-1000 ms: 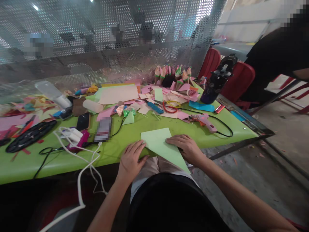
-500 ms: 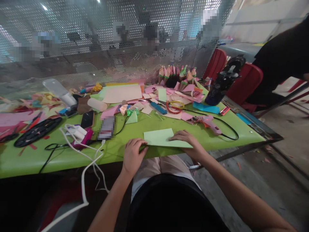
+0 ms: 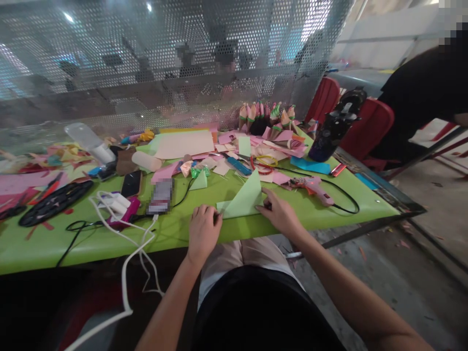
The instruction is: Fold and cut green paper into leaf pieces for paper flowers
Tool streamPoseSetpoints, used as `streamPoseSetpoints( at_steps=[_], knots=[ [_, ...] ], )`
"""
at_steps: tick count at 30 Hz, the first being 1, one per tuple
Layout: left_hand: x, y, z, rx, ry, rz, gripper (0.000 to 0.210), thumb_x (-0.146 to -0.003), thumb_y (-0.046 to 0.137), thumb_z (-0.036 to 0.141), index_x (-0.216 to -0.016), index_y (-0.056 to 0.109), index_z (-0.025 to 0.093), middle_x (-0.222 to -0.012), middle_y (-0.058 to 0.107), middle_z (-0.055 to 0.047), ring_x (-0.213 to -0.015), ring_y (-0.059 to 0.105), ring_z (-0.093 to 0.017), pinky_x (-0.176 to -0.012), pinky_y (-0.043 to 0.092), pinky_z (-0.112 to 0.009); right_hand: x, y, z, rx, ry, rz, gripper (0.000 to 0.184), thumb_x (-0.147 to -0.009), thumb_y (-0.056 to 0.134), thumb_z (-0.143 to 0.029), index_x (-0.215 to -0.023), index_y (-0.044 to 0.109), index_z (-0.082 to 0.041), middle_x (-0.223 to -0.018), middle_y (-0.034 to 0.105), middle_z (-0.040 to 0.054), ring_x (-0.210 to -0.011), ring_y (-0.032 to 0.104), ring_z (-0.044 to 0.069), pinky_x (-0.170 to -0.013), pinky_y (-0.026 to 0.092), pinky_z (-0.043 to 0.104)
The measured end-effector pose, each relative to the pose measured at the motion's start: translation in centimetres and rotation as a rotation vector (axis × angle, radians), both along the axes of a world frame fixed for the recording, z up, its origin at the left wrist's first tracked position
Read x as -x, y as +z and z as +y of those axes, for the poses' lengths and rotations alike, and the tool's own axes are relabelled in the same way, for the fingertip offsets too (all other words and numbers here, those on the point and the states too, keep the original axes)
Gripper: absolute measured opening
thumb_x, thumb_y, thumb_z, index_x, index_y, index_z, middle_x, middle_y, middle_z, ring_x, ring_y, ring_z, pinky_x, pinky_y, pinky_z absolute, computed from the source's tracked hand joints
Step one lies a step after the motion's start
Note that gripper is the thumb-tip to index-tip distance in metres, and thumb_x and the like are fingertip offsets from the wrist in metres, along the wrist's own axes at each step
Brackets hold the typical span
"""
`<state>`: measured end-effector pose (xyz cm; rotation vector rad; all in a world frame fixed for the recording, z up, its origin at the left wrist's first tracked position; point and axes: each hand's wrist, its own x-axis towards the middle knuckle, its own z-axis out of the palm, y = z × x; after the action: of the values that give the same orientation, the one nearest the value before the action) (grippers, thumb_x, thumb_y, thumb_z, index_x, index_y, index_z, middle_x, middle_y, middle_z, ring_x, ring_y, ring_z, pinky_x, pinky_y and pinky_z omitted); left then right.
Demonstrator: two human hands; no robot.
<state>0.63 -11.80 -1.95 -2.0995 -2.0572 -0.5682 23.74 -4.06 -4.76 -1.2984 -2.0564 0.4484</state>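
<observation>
I see room for the left hand [image 3: 204, 226] to go a bit left along the front edge of the desk [image 3: 177, 231], but then white cables [image 3: 125, 278] hang over that edge and get in my way. Past the right hand [image 3: 280, 209], I see a bare strip running to the right front corner. The glue gun [image 3: 315, 188] and its black cord [image 3: 359, 206] lie just behind that strip. Behind the folded green paper [image 3: 244, 199] I have a small flat gap, then paper scraps [image 3: 221, 167] fill the middle. A big metal screen [image 3: 109, 105] blocks me at the back edge. A tall bottle [image 3: 336, 126] stands by the right edge.
</observation>
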Motion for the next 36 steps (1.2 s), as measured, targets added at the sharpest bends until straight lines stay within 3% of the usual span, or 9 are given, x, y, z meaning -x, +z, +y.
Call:
streamPoseSetpoints(
  at_steps=[3, 7, 12, 15, 18, 22, 25, 29, 36],
  knots=[
    [-0.5, 0.2, 0.1, -0.031, 0.026, 0.053, 0.012, -0.087, 0.058, 0.024, -0.076, 0.054, 0.022, -0.082, 0.059, -0.005, -0.084, 0.055, -0.025, -0.071, 0.046, -0.037, 0.3, -0.1, -0.1, -0.02, -0.025, -0.031, 0.058, -0.083, 0.06, -0.025, -0.138, 0.046, -0.019, -0.07, 0.065, -0.0009, -0.062, 0.059, 0.019, -0.055, 0.038, 0.027],
    [-1.0, 0.2, 0.1, -0.074, 0.033, 0.055, 0.006, -0.086, 0.056, 0.018, -0.09, 0.06, 0.021, -0.089, 0.061, -0.007, -0.089, 0.055, -0.027, -0.074, 0.046, -0.039, 0.7, 0.4, -0.5, -0.082, -0.034, -0.153, 0.05, -0.085, 0.06, -0.023, -0.134, 0.052, -0.019, -0.083, 0.066, 0.0041, -0.072, 0.061, 0.021, -0.062, 0.043, 0.03],
    [-1.1, 0.0, -0.1, -0.071, -0.162, 0.081, 0.03, -0.087, 0.05, 0.007, -0.102, 0.069, 0.026, -0.102, 0.067, -0.007, -0.098, 0.056, -0.027, -0.084, 0.044, -0.042, 0.8, 0.9, -1.2, -0.219, -0.06, -0.239, 0.042, -0.089, 0.056, -0.022, -0.131, 0.058, -0.024, -0.1, 0.065, 0.0088, -0.083, 0.061, 0.024, -0.068, 0.045, 0.034],
    [-0.9, 0.0, -0.4, -0.052, -0.195, 0.07, 0.031, -0.086, 0.051, 0.009, -0.104, 0.07, 0.025, -0.101, 0.069, -0.007, -0.098, 0.058, -0.026, -0.085, 0.045, -0.042, 0.7, 1.0, -1.8, -0.347, 0.088, -0.242, 0.04, -0.092, 0.054, -0.019, -0.13, 0.06, -0.03, -0.11, 0.068, 0.008, -0.098, 0.06, 0.025, -0.08, 0.044, 0.038],
    [-0.7, 0.0, -1.0, -0.041, -0.217, 0.073, 0.029, -0.088, 0.052, 0.016, -0.112, 0.069, 0.023, -0.105, 0.069, -0.008, -0.099, 0.06, -0.025, -0.088, 0.045, -0.043, 0.3, 1.0, -2.7, -0.348, 0.273, -0.254, 0.035, -0.095, 0.053, -0.021, -0.127, 0.062, -0.03, -0.116, 0.07, 0.0054, -0.103, 0.06, 0.024, -0.086, 0.043, 0.039],
    [0.0, -0.5, -2.2, -0.024, -0.292, 0.083, 0.035, -0.09, 0.056, 0.033, -0.122, 0.064, 0.022, -0.115, 0.069, -0.009, -0.105, 0.06, -0.027, -0.093, 0.044, -0.045, -0.5, 0.7, -3.9, -0.311, 0.299, -0.231, 0.028, -0.095, 0.054, -0.026, -0.121, 0.064, -0.022, -0.118, 0.07, 0.0072, -0.103, 0.061, 0.023, -0.089, 0.042, 0.04],
    [0.4, -1.2, -3.0, -0.069, -0.362, 0.09, 0.038, -0.089, 0.057, 0.043, -0.12, 0.065, 0.022, -0.123, 0.068, -0.009, -0.115, 0.059, -0.028, -0.101, 0.04, -0.046, -1.2, 0.1, -4.7, -0.352, 0.345, -0.224, 0.031, -0.094, 0.057, -0.03, -0.123, 0.063, -0.02, -0.117, 0.07, 0.0089, -0.101, 0.061, 0.023, -0.087, 0.042, 0.039],
    [0.6, -1.6, -3.5, -0.09, -0.447, 0.081, 0.026, -0.094, 0.051, 0.033, -0.114, 0.065, 0.024, -0.128, 0.067, -0.006, -0.124, 0.057, -0.023, -0.11, 0.034, -0.045, -1.8, -0.6, -5.3, -0.443, 0.369, -0.188, 0.027, -0.094, 0.057, -0.03, -0.119, 0.064, -0.02, -0.104, 0.072, 0.0078, -0.092, 0.062, 0.021, -0.082, 0.041, 0.036],
    [0.2, -0.9, -3.9, -0.159, -0.518, -0.027, 0.021, -0.093, 0.052, 0.02, -0.105, 0.068, 0.025, -0.112, 0.075, -0.002, -0.107, 0.067, -0.019, -0.11, 0.035, -0.043, -1.9, -0.3, -5.8, -0.596, 0.382, -0.154, 0.019, -0.095, 0.053, -0.019, -0.102, 0.071, -0.022, -0.087, 0.072, 0.0039, -0.078, 0.061, 0.016, -0.077, 0.04, 0.032]
  ],
)
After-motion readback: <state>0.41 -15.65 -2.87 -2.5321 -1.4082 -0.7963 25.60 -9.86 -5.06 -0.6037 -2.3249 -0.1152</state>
